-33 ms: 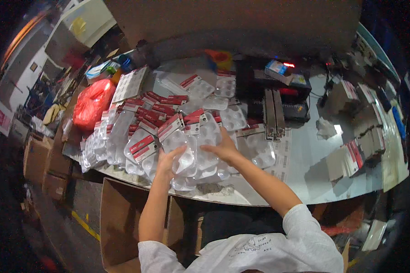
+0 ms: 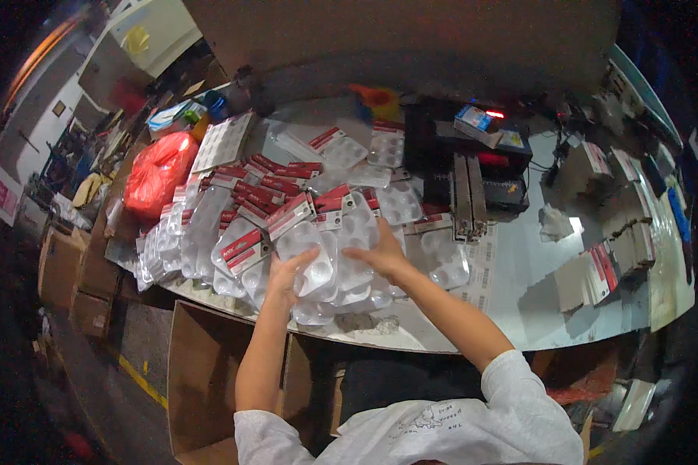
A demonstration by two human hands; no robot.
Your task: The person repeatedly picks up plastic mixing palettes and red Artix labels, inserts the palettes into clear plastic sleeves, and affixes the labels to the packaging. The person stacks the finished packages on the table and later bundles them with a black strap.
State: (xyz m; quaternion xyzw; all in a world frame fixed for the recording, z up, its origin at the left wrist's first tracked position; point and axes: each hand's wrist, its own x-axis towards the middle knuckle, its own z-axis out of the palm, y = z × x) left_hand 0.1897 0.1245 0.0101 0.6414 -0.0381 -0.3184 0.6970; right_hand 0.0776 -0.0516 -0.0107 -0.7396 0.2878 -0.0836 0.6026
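Observation:
A heap of clear plastic blister packs with red-and-white header cards covers the left and middle of the table. At its front edge my left hand (image 2: 288, 275) is closed on the side of a group of blister packs (image 2: 316, 260), thumb laid over the front and the other fingers mostly hidden. From the other side my right hand (image 2: 383, 256) grips the same group, its thumb reaching left across a clear pack (image 2: 357, 225). The packs between my hands overlap and tilt, cards toward the far side. More red-topped packs (image 2: 262, 190) lie loose just beyond.
A red plastic bag (image 2: 160, 174) sits at the left of the heap. Behind stands a dark machine (image 2: 504, 182) with metal rails (image 2: 467, 194) and a small blue box (image 2: 471, 118). Stacks of cards (image 2: 589, 277) line the right side. An open carton (image 2: 209, 364) is below the table's front edge.

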